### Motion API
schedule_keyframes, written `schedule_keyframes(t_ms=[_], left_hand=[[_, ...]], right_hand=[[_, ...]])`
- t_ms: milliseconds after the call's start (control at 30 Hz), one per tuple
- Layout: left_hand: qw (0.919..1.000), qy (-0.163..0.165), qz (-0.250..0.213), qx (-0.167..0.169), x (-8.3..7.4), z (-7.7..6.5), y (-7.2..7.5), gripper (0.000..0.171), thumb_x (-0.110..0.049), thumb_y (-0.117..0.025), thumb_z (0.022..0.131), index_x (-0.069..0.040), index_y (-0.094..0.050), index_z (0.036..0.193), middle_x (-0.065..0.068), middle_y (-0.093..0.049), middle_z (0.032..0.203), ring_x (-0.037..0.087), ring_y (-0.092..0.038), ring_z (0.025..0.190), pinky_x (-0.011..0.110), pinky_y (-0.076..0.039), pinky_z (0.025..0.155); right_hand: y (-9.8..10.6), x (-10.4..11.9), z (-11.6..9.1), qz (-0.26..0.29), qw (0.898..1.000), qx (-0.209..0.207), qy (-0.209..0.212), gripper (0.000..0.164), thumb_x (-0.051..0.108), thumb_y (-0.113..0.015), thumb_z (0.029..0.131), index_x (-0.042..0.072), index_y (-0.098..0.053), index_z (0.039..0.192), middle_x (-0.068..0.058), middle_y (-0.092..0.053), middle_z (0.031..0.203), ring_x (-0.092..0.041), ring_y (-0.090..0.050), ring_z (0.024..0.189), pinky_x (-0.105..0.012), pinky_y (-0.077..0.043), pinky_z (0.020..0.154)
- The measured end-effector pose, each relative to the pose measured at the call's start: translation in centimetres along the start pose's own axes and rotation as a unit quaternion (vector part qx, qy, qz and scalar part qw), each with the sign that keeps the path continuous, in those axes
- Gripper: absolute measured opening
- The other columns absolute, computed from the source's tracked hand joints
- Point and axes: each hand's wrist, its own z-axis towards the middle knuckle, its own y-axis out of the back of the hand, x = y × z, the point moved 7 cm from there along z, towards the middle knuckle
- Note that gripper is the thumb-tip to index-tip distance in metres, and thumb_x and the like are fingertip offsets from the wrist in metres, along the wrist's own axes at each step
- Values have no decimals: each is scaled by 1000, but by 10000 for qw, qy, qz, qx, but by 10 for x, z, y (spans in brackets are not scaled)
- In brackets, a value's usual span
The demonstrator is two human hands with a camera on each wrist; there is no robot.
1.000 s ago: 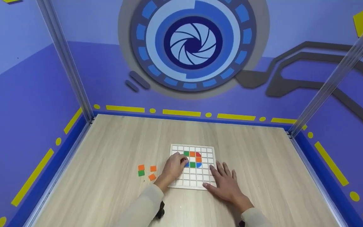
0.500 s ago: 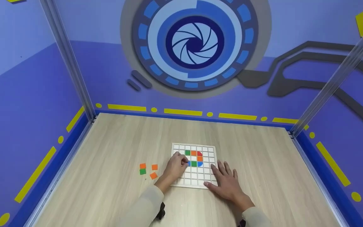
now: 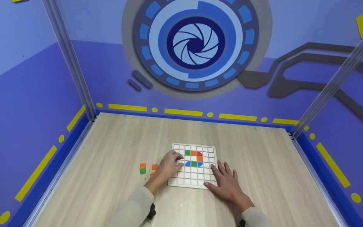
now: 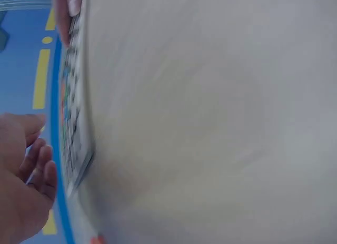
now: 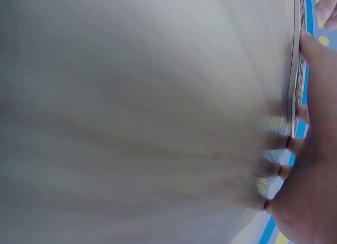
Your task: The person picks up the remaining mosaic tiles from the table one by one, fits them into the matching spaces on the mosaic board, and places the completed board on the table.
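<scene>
A white board (image 3: 197, 182) with a raised square grid lies on the table. Set in its upper middle is a ring of coloured tiles: a green tile (image 3: 187, 153), orange tiles (image 3: 199, 158), a rounded red tile (image 3: 199, 153) and rounded blue tiles (image 3: 188, 164) beside another green one. My left hand (image 3: 169, 164) hovers over the board's left side, thumb and fingers parted, nothing between them in the left wrist view. With fingers spread, my right hand (image 3: 227, 183) rests at the board's right edge, thumb and index fingertip on the board, other fingertips on the table.
Left of the board lie loose square tiles: an orange one (image 3: 142, 165) touching a green one (image 3: 142, 171), another orange one (image 3: 154, 166), and one partly hidden by my left wrist. Blue walls with metal corner posts (image 3: 71, 60) enclose the wooden table (image 3: 121, 135).
My left hand has parted its thumb and fingers and drawn back a little to the left, baring the lower left blue tile on the board. The right hand stays in place.
</scene>
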Motion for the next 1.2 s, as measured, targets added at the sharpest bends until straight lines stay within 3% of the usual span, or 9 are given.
schedule_keyframes(t_ms=[200, 333, 600, 933, 1100, 1200], left_hand=[[9972, 342, 670, -1, 29, -21, 51, 28, -14, -79, 96, -8, -73, 122, 2, -61, 118, 23, -60, 112, 42, -55, 94], [9935, 539, 1001, -111, 47, -35, 70, 28, -11, -83, 92, -7, -74, 118, 4, -62, 112, 25, -60, 109, 43, -54, 92], [9913, 585, 1178, 60, 58, -45, 69, 20, -12, -83, 93, -6, -74, 110, 5, -60, 107, 27, -57, 102, 46, -51, 89], [9938, 676, 822, -309, 66, -46, 73, 18, -14, -78, 98, -3, -71, 110, 7, -62, 103, 21, -59, 93, 42, -53, 85], [9927, 781, 908, -144, 65, -45, 73, 9, -12, -76, 99, -6, -71, 104, 2, -61, 95, 15, -57, 83, 37, -52, 77], [9926, 807, 902, 53, 64, -45, 72, 12, -11, -78, 97, -7, -72, 106, 3, -61, 97, 15, -57, 84, 37, -53, 78]], right_hand=[[1, -1, -1, 0, 10000, 17, -28, 95, 79, -55, 93, 18, -41, 164, -17, -25, 173, -44, -13, 160, -77, -10, 119], [2, -1, -2, -14, 10000, 47, -38, 95, 79, -54, 93, 18, -42, 164, -16, -25, 173, -44, -13, 160, -77, -9, 119], [4, 2, -3, 52, 10000, -63, 40, 93, 76, -58, 93, 15, -45, 162, -19, -28, 172, -46, -17, 159, -78, -12, 117], [2, 1, -1, 46, 10000, -48, 10, 94, 78, -57, 93, 18, -43, 163, -16, -26, 173, -44, -13, 160, -77, -9, 118], [0, 1, -1, 9, 10000, -17, -3, 94, 79, -56, 93, 18, -42, 163, -16, -25, 173, -44, -13, 160, -77, -9, 119], [0, 0, -1, 16, 10000, -11, -12, 94, 79, -56, 93, 18, -42, 164, -16, -24, 173, -44, -13, 160, -77, -9, 119]])
